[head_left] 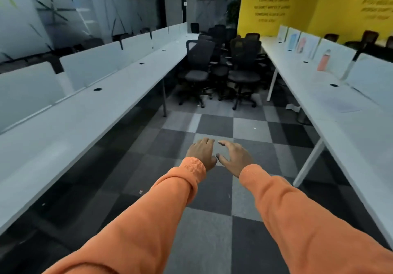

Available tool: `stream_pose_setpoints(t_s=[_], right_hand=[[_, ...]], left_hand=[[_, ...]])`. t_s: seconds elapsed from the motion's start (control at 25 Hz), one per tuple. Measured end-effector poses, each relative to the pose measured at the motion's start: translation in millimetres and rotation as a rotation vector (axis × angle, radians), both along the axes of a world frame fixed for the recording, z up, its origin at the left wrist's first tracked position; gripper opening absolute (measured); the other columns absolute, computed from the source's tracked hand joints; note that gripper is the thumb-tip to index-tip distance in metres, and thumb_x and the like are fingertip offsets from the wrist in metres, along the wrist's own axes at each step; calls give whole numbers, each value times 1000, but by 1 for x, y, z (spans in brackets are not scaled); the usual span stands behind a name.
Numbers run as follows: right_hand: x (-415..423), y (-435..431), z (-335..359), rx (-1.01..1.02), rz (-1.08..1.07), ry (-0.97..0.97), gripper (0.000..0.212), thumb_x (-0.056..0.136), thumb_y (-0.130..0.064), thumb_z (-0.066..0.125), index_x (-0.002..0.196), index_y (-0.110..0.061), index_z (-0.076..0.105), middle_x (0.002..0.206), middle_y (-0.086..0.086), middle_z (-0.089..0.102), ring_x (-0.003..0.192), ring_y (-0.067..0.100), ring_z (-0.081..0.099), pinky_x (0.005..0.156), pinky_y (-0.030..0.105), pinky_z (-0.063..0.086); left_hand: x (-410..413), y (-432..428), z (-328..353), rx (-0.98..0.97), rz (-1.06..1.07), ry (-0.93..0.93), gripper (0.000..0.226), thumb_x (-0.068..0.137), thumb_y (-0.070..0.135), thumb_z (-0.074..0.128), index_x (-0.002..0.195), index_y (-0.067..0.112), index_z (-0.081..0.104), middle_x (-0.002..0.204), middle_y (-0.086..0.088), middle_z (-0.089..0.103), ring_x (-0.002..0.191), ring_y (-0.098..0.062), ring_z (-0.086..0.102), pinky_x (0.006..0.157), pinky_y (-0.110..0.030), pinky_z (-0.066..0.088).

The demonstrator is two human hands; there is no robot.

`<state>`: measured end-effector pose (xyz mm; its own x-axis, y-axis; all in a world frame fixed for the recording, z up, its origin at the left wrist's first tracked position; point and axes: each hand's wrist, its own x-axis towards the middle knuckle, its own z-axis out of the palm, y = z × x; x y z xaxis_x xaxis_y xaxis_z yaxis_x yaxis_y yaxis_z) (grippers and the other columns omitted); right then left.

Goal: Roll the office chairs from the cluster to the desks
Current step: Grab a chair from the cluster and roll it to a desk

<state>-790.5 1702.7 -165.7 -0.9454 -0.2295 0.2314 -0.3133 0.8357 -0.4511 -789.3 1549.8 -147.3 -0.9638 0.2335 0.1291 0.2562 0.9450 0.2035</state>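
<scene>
- Approach step, by the look of it: facing down the aisle toward the chairs (pixel 223 65), none gripped yet.
- Reaching forward with left hand (pixel 202 152) and right hand (pixel 234 156), orange sleeves on both arms, side by side and nearly touching, out over the checkered carpet (pixel 212 220).
- Holding nothing in either hand; palms down, fingers loose and slightly spread.
- Spotted the chairs bunched tight at the far end of the aisle, between the left desk (pixel 85 120) and the right desk (pixel 340 125), well apart from both hands.
- Seeing no chair parked along the near stretches of either desk, so judged far from done.
- Next move, likely: close the gap, take the backrest of a front chair (pixel 198 61), pull it clear of the pack, then roll it back to a desk spot.
- Needs care pulling one out: bases packed close, wheels probably snagging on neighbours; also steering past the desk legs (pixel 163 99) on the left.
- Ignoring the pink bottle (pixel 323 60) on the right desk, no part in the task.
</scene>
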Motion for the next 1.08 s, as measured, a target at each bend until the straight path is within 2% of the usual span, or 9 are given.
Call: stream_pose_setpoints(t_s=[0.2,0.44,0.64,0.88,1.08], right_hand=[[-59,36,2,-39,-27,-1,50,93,-38,59,138,-19,50,138,1,56,128,20,49,107,35,39],[-147,41,-8,-41,-11,-31,48,93,-34,60,137,-16,50,136,3,57,126,22,51,106,36,41],[-264,22,-7,-91,-33,-42,47,93,-33,60,136,-16,50,134,4,59,124,22,53,103,37,43],[-394,-1,2,-58,-38,-49,47,95,-38,55,138,-20,47,137,0,56,126,20,51,103,39,44],[-474,3,-9,-26,-56,-94,47,97,-40,51,141,-23,44,139,-2,54,127,17,50,103,36,44]], left_hand=[[-60,35,5,-5,-22,30,56,93,29,53,144,13,38,145,-5,45,132,-23,44,108,-37,37],[-155,38,-3,5,-23,6,58,94,35,53,145,13,37,147,-6,45,132,-24,44,108,-38,37],[-269,19,-4,20,-42,18,55,94,41,48,139,11,43,139,-8,51,126,-27,49,101,-40,43],[-404,-8,7,19,-49,-16,59,95,43,48,143,11,40,143,-8,48,128,-26,48,103,-39,42],[-487,-3,-3,-9,-65,-62,58,96,44,46,144,13,39,144,-6,47,129,-24,47,104,-39,42]])
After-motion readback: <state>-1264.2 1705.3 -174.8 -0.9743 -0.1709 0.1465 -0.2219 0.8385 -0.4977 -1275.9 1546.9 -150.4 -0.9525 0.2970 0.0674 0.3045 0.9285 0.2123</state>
